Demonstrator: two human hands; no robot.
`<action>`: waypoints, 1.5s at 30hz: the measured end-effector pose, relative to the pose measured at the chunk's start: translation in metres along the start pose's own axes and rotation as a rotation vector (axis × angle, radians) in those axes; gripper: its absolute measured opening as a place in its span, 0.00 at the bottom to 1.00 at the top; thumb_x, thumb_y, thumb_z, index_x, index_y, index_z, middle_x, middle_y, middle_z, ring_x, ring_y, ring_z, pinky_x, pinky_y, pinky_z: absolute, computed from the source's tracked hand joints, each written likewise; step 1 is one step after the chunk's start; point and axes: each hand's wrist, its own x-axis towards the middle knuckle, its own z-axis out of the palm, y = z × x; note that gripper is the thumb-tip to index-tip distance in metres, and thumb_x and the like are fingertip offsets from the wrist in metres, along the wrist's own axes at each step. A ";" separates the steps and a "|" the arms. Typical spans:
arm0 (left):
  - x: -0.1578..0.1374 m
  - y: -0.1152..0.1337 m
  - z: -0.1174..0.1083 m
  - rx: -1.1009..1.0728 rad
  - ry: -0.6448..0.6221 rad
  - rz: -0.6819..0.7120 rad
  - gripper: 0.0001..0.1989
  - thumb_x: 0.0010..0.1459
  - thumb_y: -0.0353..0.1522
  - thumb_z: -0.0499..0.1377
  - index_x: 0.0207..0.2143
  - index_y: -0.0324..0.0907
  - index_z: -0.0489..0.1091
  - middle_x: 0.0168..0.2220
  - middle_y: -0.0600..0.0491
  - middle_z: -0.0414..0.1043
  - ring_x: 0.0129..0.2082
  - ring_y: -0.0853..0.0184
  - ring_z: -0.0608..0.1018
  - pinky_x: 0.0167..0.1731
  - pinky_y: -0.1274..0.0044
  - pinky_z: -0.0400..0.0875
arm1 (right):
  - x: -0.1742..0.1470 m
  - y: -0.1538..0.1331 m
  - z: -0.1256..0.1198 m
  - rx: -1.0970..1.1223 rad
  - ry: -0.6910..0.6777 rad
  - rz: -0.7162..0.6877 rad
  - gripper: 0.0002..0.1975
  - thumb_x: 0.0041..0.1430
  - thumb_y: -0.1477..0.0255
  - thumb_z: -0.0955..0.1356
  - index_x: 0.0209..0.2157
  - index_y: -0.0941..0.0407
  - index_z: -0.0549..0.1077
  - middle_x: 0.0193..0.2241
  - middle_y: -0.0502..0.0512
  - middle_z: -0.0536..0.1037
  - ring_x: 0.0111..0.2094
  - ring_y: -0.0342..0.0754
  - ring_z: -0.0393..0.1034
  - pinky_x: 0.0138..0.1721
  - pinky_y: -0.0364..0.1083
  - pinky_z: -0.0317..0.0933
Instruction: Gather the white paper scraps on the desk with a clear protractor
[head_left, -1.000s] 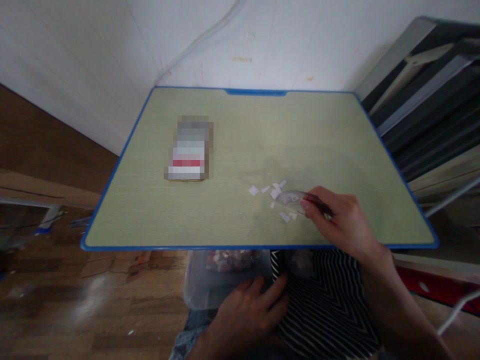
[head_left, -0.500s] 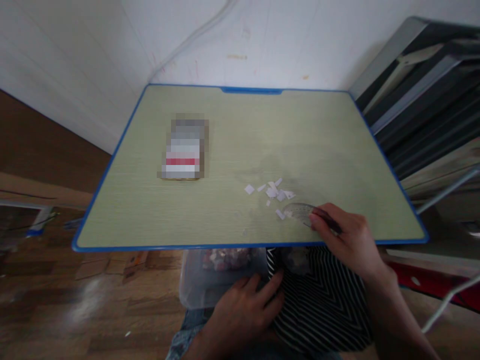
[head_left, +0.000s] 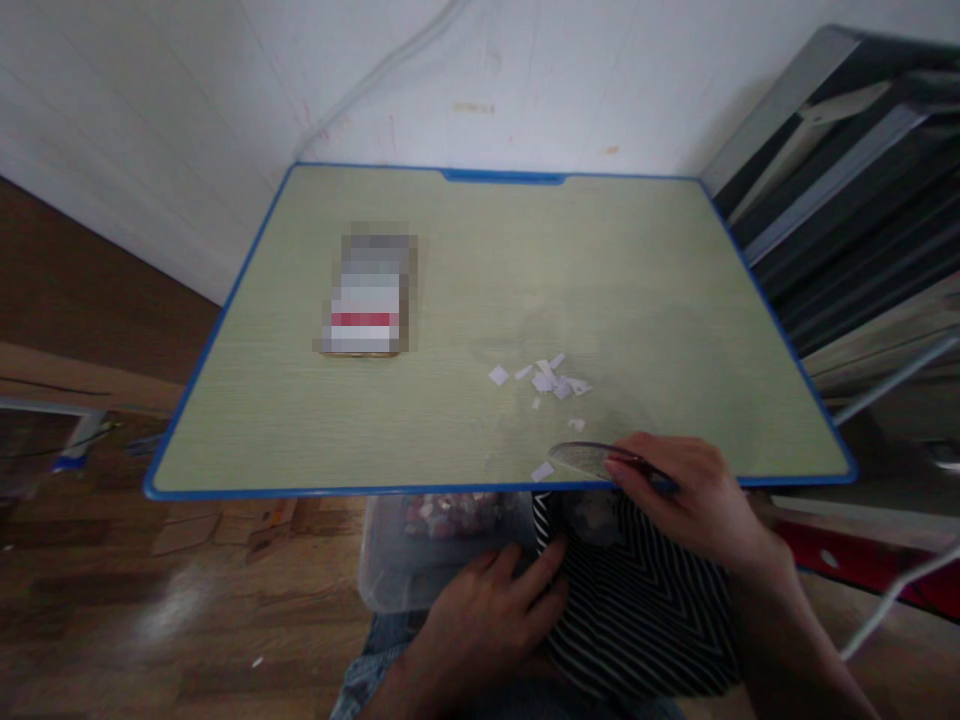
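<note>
Your right hand (head_left: 694, 500) pinches a clear protractor (head_left: 583, 458) at the table (head_left: 450, 300) near edge, beside paper scraps (head_left: 551, 380). Left hand (head_left: 491, 620) rests flat, fingers spread, on a plastic bin (head_left: 420, 560); grips nothing.

Right hand scraping paper bits at the tabletop's near edge

The right hand (head_left: 690, 500) is pinching a clear protractor (head_left: 589, 459) beside paper scraps (head_left: 551, 380) on the tabletop (head_left: 465, 290); the left hand (head_left: 487, 610) is resting against a plastic bin (head_left: 405, 560) below that edge.
</note>
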 end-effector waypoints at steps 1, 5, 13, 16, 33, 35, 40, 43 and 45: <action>0.000 0.000 0.000 0.000 0.000 -0.001 0.27 0.53 0.46 0.54 0.49 0.39 0.59 0.57 0.45 0.50 0.41 0.58 0.67 0.34 0.68 0.69 | 0.000 -0.001 0.001 0.005 -0.023 -0.013 0.06 0.56 0.74 0.61 0.26 0.57 0.65 0.20 0.48 0.71 0.20 0.38 0.65 0.22 0.39 0.56; -0.001 0.000 0.000 -0.002 0.015 0.000 0.24 0.56 0.45 0.51 0.49 0.39 0.59 0.57 0.45 0.51 0.41 0.58 0.67 0.34 0.68 0.69 | -0.003 -0.001 0.000 0.002 -0.018 -0.010 0.06 0.57 0.75 0.61 0.26 0.57 0.65 0.20 0.49 0.71 0.21 0.38 0.65 0.22 0.39 0.56; -0.001 0.000 0.001 0.008 0.029 -0.003 0.26 0.54 0.47 0.52 0.49 0.39 0.59 0.57 0.47 0.51 0.41 0.57 0.67 0.34 0.68 0.70 | -0.002 0.003 0.001 -0.046 -0.042 0.017 0.06 0.58 0.74 0.61 0.28 0.57 0.65 0.21 0.49 0.71 0.21 0.39 0.65 0.23 0.39 0.56; -0.001 0.000 0.002 0.018 0.016 -0.002 0.27 0.53 0.46 0.54 0.50 0.39 0.58 0.58 0.45 0.50 0.42 0.58 0.67 0.35 0.68 0.69 | 0.001 0.004 0.004 -0.110 0.034 0.029 0.05 0.58 0.73 0.60 0.30 0.58 0.66 0.22 0.49 0.71 0.22 0.39 0.65 0.24 0.40 0.57; -0.001 0.001 -0.002 0.003 0.017 -0.004 0.25 0.54 0.46 0.53 0.48 0.39 0.59 0.57 0.45 0.51 0.41 0.58 0.67 0.34 0.68 0.69 | -0.001 0.004 0.001 -0.035 -0.051 0.034 0.06 0.58 0.72 0.60 0.29 0.57 0.66 0.22 0.49 0.72 0.22 0.39 0.65 0.24 0.40 0.57; -0.001 0.001 -0.002 0.000 0.014 -0.001 0.26 0.53 0.46 0.54 0.49 0.39 0.59 0.57 0.46 0.51 0.40 0.58 0.68 0.33 0.68 0.69 | -0.003 0.006 -0.002 -0.039 -0.054 0.041 0.06 0.58 0.72 0.61 0.28 0.57 0.66 0.21 0.49 0.71 0.21 0.39 0.65 0.23 0.40 0.56; 0.000 0.000 -0.001 -0.001 -0.001 0.003 0.26 0.53 0.45 0.55 0.49 0.38 0.59 0.57 0.45 0.50 0.41 0.57 0.67 0.33 0.67 0.69 | -0.004 0.009 -0.002 -0.083 -0.018 -0.002 0.05 0.57 0.72 0.61 0.28 0.57 0.66 0.24 0.50 0.73 0.23 0.41 0.66 0.25 0.41 0.57; 0.000 0.000 -0.001 -0.005 0.003 0.002 0.27 0.53 0.45 0.55 0.50 0.38 0.58 0.58 0.45 0.50 0.42 0.57 0.67 0.34 0.68 0.69 | -0.004 0.008 -0.002 -0.100 -0.005 0.000 0.06 0.57 0.72 0.61 0.28 0.57 0.67 0.23 0.50 0.73 0.23 0.41 0.66 0.24 0.41 0.56; 0.000 0.000 -0.001 -0.008 -0.004 0.001 0.27 0.53 0.45 0.56 0.50 0.39 0.58 0.57 0.45 0.50 0.42 0.57 0.67 0.34 0.68 0.69 | -0.004 0.008 -0.002 -0.088 -0.006 0.022 0.06 0.57 0.72 0.61 0.28 0.57 0.66 0.22 0.50 0.72 0.22 0.40 0.65 0.24 0.41 0.56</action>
